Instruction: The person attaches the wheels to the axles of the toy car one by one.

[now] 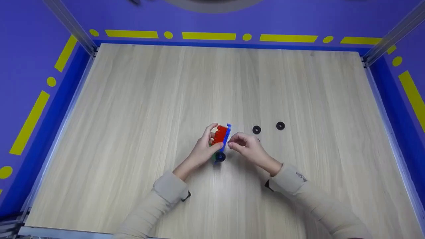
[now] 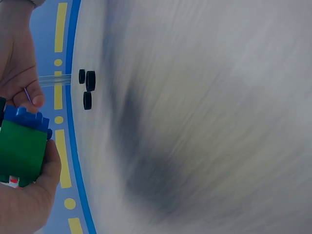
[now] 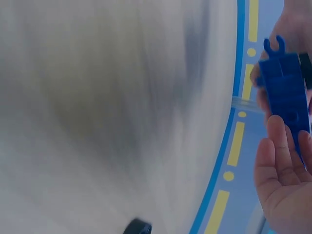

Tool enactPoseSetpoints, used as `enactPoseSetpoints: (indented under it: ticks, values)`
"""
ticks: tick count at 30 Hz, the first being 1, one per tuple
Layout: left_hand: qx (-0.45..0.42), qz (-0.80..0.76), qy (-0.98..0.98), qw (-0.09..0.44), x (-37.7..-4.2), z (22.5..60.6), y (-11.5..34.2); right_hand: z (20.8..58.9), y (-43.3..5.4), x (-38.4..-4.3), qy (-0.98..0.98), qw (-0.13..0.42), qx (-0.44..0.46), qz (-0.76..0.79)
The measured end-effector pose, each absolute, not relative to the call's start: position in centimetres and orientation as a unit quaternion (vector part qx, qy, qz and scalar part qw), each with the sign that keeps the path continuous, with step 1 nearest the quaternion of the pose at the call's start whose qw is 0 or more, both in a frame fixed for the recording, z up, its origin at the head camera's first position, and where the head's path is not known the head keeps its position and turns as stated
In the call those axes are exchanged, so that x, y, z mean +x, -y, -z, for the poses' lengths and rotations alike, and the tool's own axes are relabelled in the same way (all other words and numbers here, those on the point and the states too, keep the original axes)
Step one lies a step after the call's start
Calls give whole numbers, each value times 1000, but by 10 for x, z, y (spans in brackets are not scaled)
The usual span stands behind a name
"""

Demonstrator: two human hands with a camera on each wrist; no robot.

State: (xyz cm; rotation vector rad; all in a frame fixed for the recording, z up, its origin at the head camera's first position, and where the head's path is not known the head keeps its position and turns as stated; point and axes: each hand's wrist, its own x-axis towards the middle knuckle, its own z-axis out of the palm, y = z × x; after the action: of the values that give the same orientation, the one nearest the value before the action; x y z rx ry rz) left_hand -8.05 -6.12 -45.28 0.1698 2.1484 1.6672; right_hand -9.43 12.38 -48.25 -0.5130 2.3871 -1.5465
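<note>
My left hand point(image 1: 202, 148) grips a toy vehicle built of blocks, thumb on its near side. The vehicle has a blue chassis point(image 1: 227, 135), a red block point(image 1: 219, 134) and a green block point(image 2: 20, 150). One black wheel point(image 1: 220, 156) sits at its near end. A two-pronged blue hook point(image 3: 274, 45) juts from the chassis in the right wrist view. My right hand point(image 1: 249, 148) is just right of the chassis, thumb and forefinger close together in the head view. In the right wrist view its fingers point(image 3: 279, 146) are loosely bent and overlap the chassis underside; nothing shows held.
Loose black wheels point(image 1: 256, 129) lie beyond my right hand, one point(image 1: 280, 125) farther right. The left wrist view shows a third wheel point(image 2: 82, 76) in the group. A pale wood-grain table point(image 1: 149, 99) is bounded by blue panels point(image 1: 212, 23) with yellow marks.
</note>
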Motion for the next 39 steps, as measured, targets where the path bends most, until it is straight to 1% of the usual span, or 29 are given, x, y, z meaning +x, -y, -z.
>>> enactPoseSetpoints:
  ticks: [7,11,17,24,27,32,39]
  values:
    - [32,-600,-774,198,-93,483,65,488,-144,-105,-839,120,-133,514]
    - [21,-603,-775,186,-96,491,66,493,-157,-111,-843,123,-112,511]
    - [-6,-602,-778,181,-98,494,66,495,-176,-121,-832,129,-79,534]
    - [-24,-610,-771,183,-100,494,67,480,-199,-130,-806,129,-13,577]
    - [-25,-608,-772,183,-99,494,67,488,-215,-136,-791,131,11,597]
    - [-32,-610,-770,185,-99,495,67,504,-241,-146,-795,114,34,595]
    - [-33,-613,-766,190,-99,494,67,504,-265,-151,-791,115,78,596]
